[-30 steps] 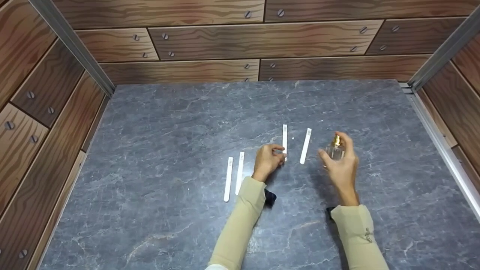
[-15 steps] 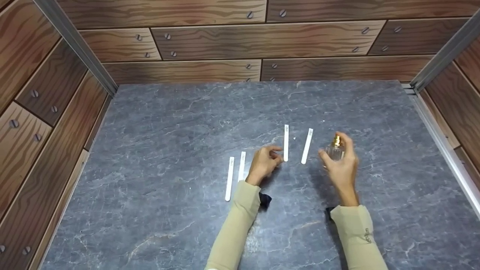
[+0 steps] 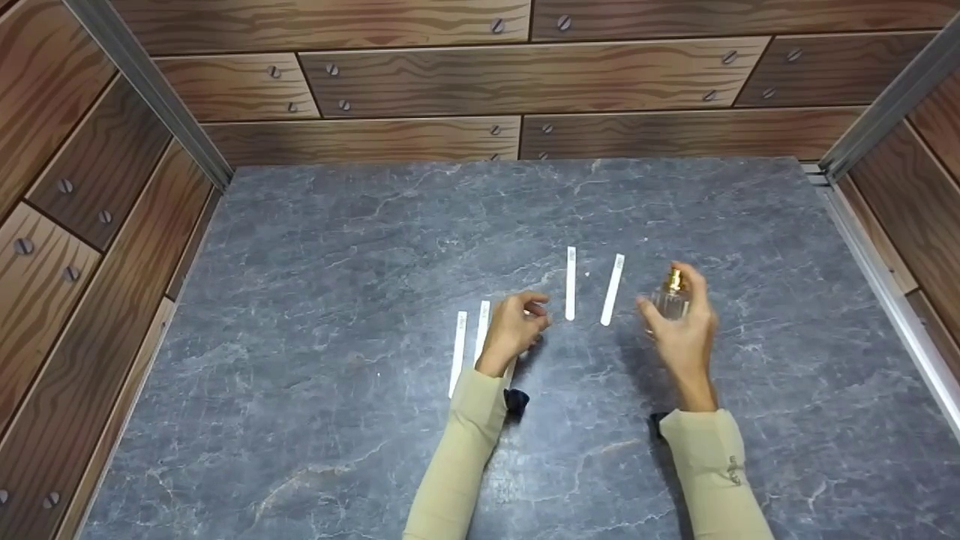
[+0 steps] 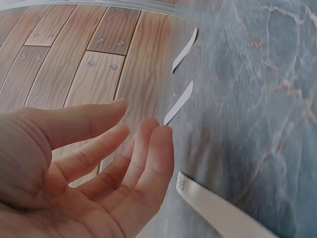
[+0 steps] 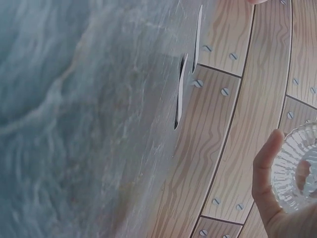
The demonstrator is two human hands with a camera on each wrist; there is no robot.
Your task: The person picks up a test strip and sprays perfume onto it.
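Left hand (image 3: 514, 327) shifted; marbled tabletop (image 3: 330, 262) (plank-patterned walls (image 3: 450, 82)).

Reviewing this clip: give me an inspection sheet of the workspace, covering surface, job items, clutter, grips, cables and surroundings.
Surface: gray marbled tabletop.
Job items: glass spray bottle with gold nozzle; at least four white strips, some partly hidden.
Clutter: small white speck between the two farthest strips.
Grips: left hand holds nothing; right hand holds the bottle, nozzle up.
Cables: nothing seen.
Surroundings: wood-patterned panels, metal corner posts.
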